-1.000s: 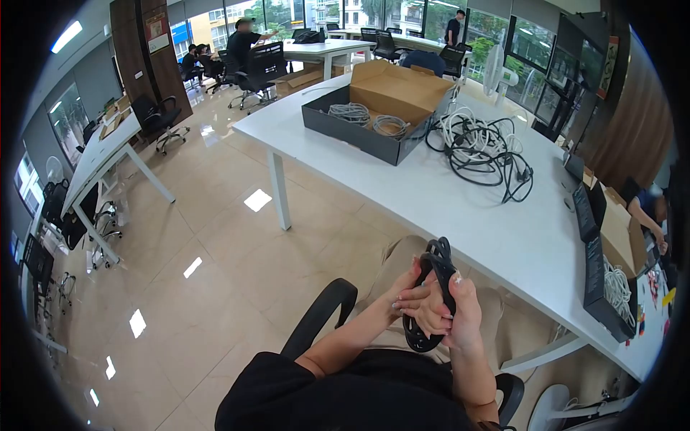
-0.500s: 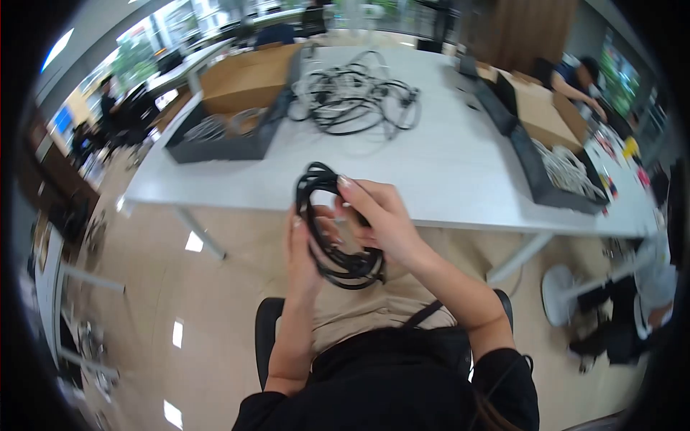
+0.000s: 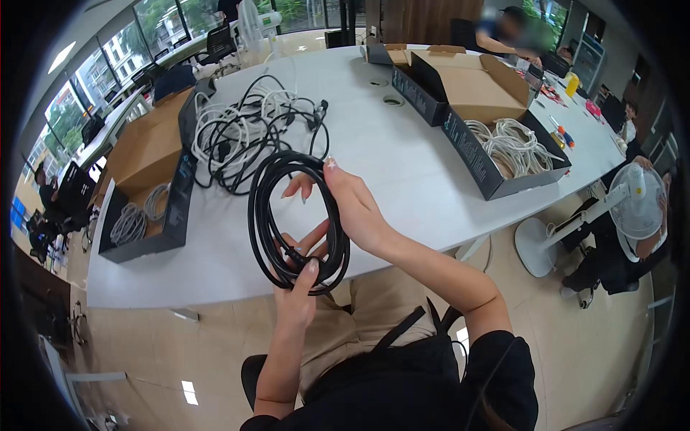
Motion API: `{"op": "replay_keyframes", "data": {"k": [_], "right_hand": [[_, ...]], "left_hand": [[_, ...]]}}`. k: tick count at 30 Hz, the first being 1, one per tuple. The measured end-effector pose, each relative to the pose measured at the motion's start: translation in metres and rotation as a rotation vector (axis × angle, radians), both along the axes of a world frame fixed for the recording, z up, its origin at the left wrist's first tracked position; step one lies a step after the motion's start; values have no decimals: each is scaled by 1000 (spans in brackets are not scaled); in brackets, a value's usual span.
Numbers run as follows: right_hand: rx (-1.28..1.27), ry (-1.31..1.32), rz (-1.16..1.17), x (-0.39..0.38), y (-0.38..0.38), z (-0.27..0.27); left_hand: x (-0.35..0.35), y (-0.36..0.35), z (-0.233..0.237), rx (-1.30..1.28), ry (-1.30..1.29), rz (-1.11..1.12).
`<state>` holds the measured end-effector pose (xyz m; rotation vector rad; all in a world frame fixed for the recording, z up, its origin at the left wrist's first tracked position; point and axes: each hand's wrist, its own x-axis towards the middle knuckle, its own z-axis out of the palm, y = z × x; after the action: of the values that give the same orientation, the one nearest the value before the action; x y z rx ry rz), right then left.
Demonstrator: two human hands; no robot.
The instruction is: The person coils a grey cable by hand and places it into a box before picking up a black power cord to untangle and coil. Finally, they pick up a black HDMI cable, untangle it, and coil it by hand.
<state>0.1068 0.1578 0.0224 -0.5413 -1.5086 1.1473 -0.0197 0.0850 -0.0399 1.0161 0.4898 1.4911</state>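
A coiled black cable (image 3: 260,241) is held up in front of me, over the near edge of the white table (image 3: 402,179). My left hand (image 3: 296,298) pinches the bottom of the coil, with the thumb over a black connector and the fingers behind. On the upper right side of the loops, my right hand (image 3: 352,208) is closed, its thumb in front and fingertips reaching through the ring. Just beyond the coil lies a tangled pile of black and white cables (image 3: 248,129) on the table.
At left stands an opened dark box (image 3: 169,223) with grey cable coils (image 3: 129,224). Another opened box (image 3: 496,183) at right holds white cables (image 3: 514,147). A person (image 3: 503,36) sits at the far right; a white fan (image 3: 636,197) stands beyond the table's right side.
The view has swung right and nearer the table. The coil now faces me as a wider ring; my left hand has shifted from its left side to the bottom.
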Motion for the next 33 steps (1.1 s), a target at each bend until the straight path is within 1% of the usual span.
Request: {"op": "replay_keyframes", "data": {"k": [1,2,3,4,5,7,9,11,13,15,16,19,20,22,25,28,31,32,33], "right_hand": [[65,-52,-41,5,9,0],[116,-271,-64,19,17,4],[161,-336,-162,26,29,10],[208,-401,-259,34,44,18],[255,-465,-358,43,60,26],[500,-601,-800,76,116,36],[636,-659,-1173,121,180,37],[537,-850,-1493,167,226,26],[221,-1123,-1615,197,248,17],[-154,-1166,-1363,220,257,21],[-330,-1173,-1224,229,259,22],[-158,-996,-1097,248,260,9],[-61,-874,-1119,253,260,2],[132,-622,-1148,252,249,-12],[263,-438,-1135,252,227,-18],[503,-542,-1312,230,203,-29],[229,-349,-1139,214,172,-20],[220,-351,-1137,218,171,-23],[206,-314,-1130,220,170,-25]], "left_hand": [[3,7,-1,-72,-48,22],[6,13,-4,-144,-97,46],[10,19,-8,-219,-149,72],[11,28,-16,-318,-250,27],[12,35,-18,-319,-254,48],[16,45,-20,-322,-262,89],[19,53,-26,-286,-216,166],[20,57,-38,-261,-153,236],[18,58,-42,-271,-106,222],[16,57,-41,-306,-101,220],[19,55,-37,-348,-99,259],[21,58,-33,-380,-134,230],[19,56,-34,-357,-108,193],[20,55,-34,-379,-99,223],[20,57,-33,-382,-106,217],[19,55,-33,-367,-113,198],[16,55,-32,-364,-136,167],[15,55,-30,-366,-148,154],[10,57,-28,-379,-100,117]]}}
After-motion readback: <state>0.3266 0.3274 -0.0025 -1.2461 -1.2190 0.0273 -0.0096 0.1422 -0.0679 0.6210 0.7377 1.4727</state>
